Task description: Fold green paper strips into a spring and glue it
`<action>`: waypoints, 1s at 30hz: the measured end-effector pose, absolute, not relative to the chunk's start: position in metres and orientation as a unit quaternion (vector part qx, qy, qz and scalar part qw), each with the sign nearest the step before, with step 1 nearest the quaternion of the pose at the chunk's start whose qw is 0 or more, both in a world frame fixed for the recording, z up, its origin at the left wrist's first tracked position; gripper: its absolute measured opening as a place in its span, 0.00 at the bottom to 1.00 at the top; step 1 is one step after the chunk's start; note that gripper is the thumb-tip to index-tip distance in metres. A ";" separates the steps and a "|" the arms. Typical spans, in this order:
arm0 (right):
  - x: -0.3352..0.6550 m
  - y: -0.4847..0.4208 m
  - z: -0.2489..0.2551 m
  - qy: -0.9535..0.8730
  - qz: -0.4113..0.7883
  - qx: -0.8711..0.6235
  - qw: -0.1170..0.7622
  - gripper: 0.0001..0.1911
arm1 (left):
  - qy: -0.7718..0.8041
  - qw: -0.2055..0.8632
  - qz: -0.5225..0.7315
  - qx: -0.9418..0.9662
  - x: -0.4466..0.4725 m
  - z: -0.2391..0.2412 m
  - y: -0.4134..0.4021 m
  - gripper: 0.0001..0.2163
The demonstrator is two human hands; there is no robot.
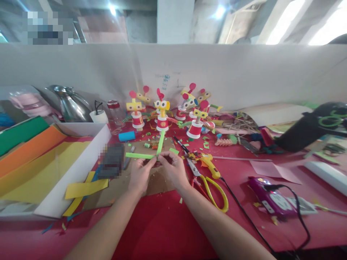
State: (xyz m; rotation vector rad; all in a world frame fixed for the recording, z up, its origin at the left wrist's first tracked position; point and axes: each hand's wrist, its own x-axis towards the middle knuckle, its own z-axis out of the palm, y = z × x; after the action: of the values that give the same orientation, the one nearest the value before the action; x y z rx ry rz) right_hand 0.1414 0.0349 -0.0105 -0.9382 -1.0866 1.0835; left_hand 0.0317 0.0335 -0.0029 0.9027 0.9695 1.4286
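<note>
Two light green paper strips [139, 156] meet at a right angle between my hands, one pointing left and the other pointing away from me. My left hand [142, 173] pinches them near the corner. From the other side, the fingertips of my right hand [173, 169] close on the same corner. My fingers hide the joint itself. Below the hands lies a piece of brown cardboard [159, 182]. Just beyond the strips rest small folded paper springs [155, 144], and a loose green scrap [174, 151] is near my right fingers.
Paper-cup figures [162, 122] stand along the back. Right of my hands are a yellow glue gun [211, 165], yellow-handled scissors [223, 198] and a purple power strip [273, 202] with a black cable. A white box [73, 173] of coloured paper sits left, beside yellow strips [86, 188].
</note>
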 end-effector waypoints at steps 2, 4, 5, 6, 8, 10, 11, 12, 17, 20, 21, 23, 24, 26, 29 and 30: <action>0.142 0.035 -0.010 -0.441 0.502 -0.394 0.631 0.08 | 0.413 0.563 0.611 0.374 0.032 -0.004 0.035 0.11; 0.143 0.035 -0.008 -0.413 0.528 -0.393 0.629 0.10 | 0.418 0.558 0.618 0.364 0.031 -0.005 0.037 0.11; 0.143 0.035 -0.007 -0.408 0.536 -0.398 0.623 0.11 | 0.424 0.553 0.620 0.360 0.030 -0.006 0.038 0.11; 0.143 0.035 -0.006 -0.410 0.540 -0.403 0.615 0.12 | 0.430 0.548 0.622 0.358 0.030 -0.006 0.038 0.11; 0.143 0.035 -0.004 -0.425 0.545 -0.404 0.599 0.12 | 0.441 0.538 0.624 0.356 0.030 -0.006 0.038 0.10; 0.142 0.035 -0.005 -0.437 0.550 -0.397 0.591 0.12 | 0.448 0.536 0.622 0.354 0.030 -0.006 0.037 0.09; 0.142 0.035 -0.006 -0.440 0.551 -0.394 0.590 0.12 | 0.446 0.539 0.622 0.352 0.031 -0.006 0.037 0.09; 0.141 0.035 -0.006 -0.442 0.550 -0.395 0.589 0.12 | 0.443 0.543 0.623 0.348 0.031 -0.005 0.036 0.10; 0.139 0.034 -0.008 -0.457 0.535 -0.408 0.582 0.12 | 0.447 0.547 0.627 0.330 0.031 -0.005 0.035 0.16; 0.140 0.034 -0.008 -0.464 0.529 -0.413 0.578 0.12 | 0.465 0.533 0.622 0.335 0.029 -0.005 0.036 0.16; 0.140 0.034 -0.008 -0.467 0.525 -0.417 0.576 0.12 | 0.468 0.529 0.621 0.339 0.029 -0.005 0.036 0.16; 0.141 0.035 -0.008 -0.480 0.504 -0.430 0.574 0.11 | 0.468 0.527 0.620 0.345 0.029 -0.005 0.036 0.15; 0.142 0.035 -0.009 -0.492 0.485 -0.440 0.575 0.11 | 0.463 0.531 0.619 0.346 0.029 -0.006 0.036 0.14; 0.143 0.034 -0.009 -0.519 0.437 -0.458 0.575 0.09 | 0.451 0.548 0.613 0.346 0.030 -0.006 0.036 0.13; 0.145 0.033 -0.009 -0.543 0.392 -0.470 0.575 0.09 | 0.440 0.572 0.601 0.344 0.031 -0.006 0.036 0.11; 0.145 0.033 -0.009 -0.545 0.387 -0.472 0.574 0.09 | 0.438 0.576 0.599 0.343 0.031 -0.006 0.036 0.11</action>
State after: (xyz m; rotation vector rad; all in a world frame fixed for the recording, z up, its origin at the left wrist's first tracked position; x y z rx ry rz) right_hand 0.1452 0.0326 -0.0092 -1.1062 -1.2770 0.9077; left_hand 0.0306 0.0362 -0.0058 0.8040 1.0244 1.4027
